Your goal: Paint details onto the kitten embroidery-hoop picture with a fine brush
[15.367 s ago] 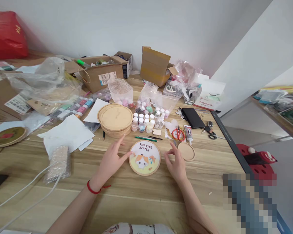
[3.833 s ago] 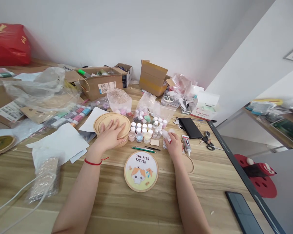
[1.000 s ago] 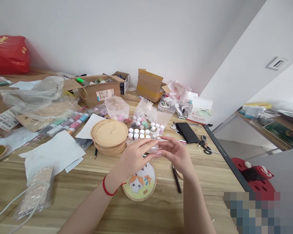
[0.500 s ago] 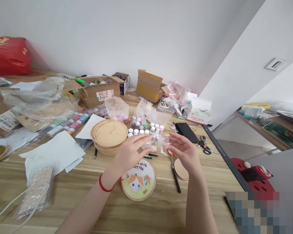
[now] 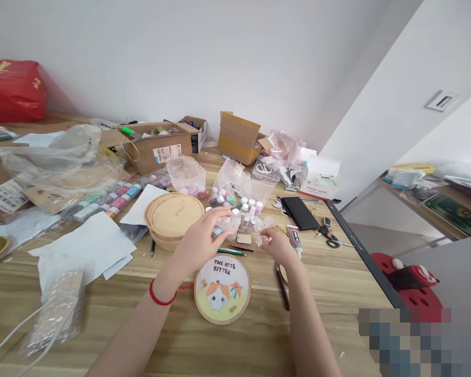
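My left hand (image 5: 202,238), with a red string at its wrist, curls thumb and fingers round a clear plastic cup (image 5: 230,226) in front of the small bottles. My right hand (image 5: 277,243) is closed, its fingertips at a see-through piece (image 5: 264,225) too blurred to name. Small white-capped bottles (image 5: 251,210) stand just beyond both hands. Between the hands lies a small pale wooden tag (image 5: 244,239). Nearer to me is a wooden hoop with a painted cat picture (image 5: 222,293), lettered at its top. A dark-handled tool (image 5: 281,288) lies partly under my right wrist.
Stacked round wooden boards (image 5: 175,214) stand left of my left hand. A glue tube (image 5: 294,238), black case (image 5: 299,213) and scissors (image 5: 333,242) lie to the right. Cardboard boxes (image 5: 241,139) line the wall. White paper (image 5: 82,243) and bubble wrap (image 5: 55,314) lie left.
My right hand has moved down and left and its fingers have closed, uncovering the glue tube. My left hand has shifted slightly left with the clear cup, and the hoop's lettering shows more fully.
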`<state>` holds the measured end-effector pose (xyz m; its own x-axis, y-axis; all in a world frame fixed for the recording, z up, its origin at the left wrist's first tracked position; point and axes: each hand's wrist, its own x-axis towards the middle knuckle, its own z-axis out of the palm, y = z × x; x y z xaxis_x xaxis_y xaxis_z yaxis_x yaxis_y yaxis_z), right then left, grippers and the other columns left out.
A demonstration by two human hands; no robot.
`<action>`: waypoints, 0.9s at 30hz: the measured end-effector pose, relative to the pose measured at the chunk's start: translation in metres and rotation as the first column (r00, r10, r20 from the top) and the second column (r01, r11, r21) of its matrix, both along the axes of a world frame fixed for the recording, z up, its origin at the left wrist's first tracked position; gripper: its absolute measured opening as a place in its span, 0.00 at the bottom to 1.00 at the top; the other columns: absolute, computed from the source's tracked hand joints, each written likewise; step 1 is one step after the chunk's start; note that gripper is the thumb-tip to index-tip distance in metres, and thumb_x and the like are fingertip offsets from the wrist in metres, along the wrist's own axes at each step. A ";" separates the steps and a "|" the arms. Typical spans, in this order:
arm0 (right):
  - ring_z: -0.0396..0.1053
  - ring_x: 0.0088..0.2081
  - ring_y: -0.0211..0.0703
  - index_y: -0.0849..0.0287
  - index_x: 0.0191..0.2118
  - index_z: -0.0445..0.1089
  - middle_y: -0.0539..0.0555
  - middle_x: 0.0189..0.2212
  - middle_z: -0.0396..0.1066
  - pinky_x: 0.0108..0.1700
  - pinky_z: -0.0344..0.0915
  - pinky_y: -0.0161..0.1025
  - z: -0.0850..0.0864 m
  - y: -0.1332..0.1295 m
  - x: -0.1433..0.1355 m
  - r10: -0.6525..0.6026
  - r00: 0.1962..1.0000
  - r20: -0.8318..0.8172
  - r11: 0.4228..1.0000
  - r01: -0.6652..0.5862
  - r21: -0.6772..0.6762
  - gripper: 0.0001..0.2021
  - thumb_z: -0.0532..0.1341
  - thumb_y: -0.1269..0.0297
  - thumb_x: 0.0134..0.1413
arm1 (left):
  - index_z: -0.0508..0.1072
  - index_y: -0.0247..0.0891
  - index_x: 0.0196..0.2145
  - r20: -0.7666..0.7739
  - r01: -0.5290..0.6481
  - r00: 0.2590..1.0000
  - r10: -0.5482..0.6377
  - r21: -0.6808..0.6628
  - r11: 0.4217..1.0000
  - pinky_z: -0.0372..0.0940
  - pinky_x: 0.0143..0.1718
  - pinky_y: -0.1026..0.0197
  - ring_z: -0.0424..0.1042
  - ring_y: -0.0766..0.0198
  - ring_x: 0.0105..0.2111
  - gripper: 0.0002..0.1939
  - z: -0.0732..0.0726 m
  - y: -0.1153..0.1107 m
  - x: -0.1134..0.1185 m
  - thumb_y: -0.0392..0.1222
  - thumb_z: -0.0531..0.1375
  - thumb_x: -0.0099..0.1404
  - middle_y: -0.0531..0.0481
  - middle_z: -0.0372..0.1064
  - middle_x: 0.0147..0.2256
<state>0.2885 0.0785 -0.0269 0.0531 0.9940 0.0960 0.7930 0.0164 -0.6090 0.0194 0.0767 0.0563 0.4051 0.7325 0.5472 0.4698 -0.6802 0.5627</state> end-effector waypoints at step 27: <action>0.76 0.38 0.40 0.44 0.60 0.66 0.53 0.53 0.71 0.45 0.78 0.48 0.073 -0.041 -0.036 0.256 0.585 -0.769 0.938 -0.343 0.051 0.31 0.71 0.60 0.48 | 0.65 0.49 0.59 -0.009 0.146 0.989 -0.148 -0.108 0.983 0.65 0.57 0.53 0.68 0.56 0.55 0.24 -0.003 -0.009 0.015 0.40 0.60 0.67 0.48 0.68 0.56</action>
